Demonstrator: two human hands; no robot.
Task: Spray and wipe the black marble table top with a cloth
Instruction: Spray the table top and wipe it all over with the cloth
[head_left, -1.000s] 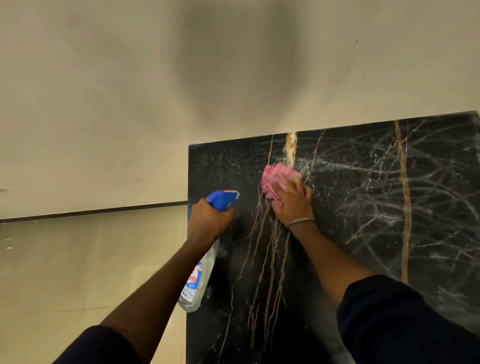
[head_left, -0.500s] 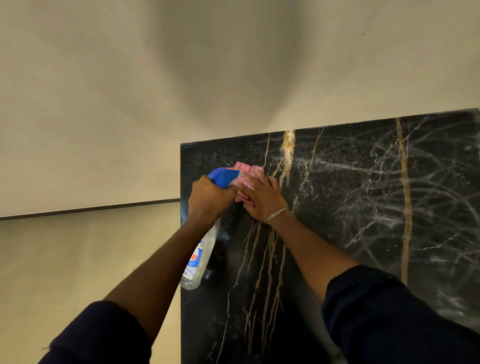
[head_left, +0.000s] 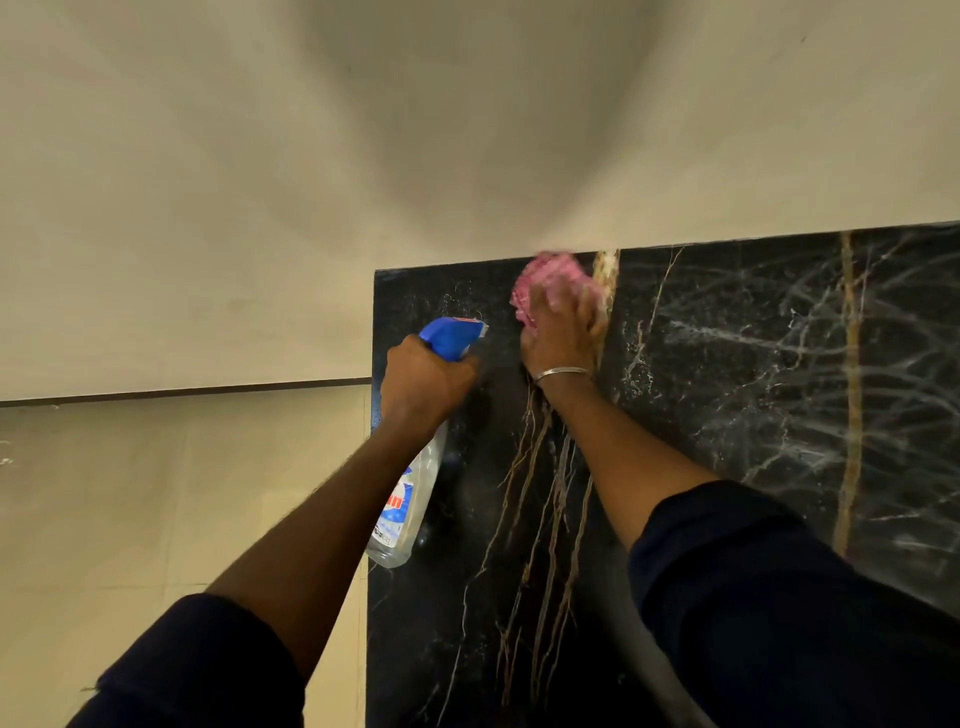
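One spray bottle gripped in left hand, near table top left edge. One pink cloth under right hand, pressed flat at far edge by wall; open marble to the right.

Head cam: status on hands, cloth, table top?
Left hand gripping spray bottle, nozzle over table. Right hand pressing pink cloth at far edge of black marble table top. White streaks at right. Nothing in the way.

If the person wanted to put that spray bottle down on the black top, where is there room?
Most of the black marble top is bare: the whole stretch right of the right hand with the pink cloth, and the near strip between the forearms. Only the far left corner is busy, where the left hand holds the spray bottle.
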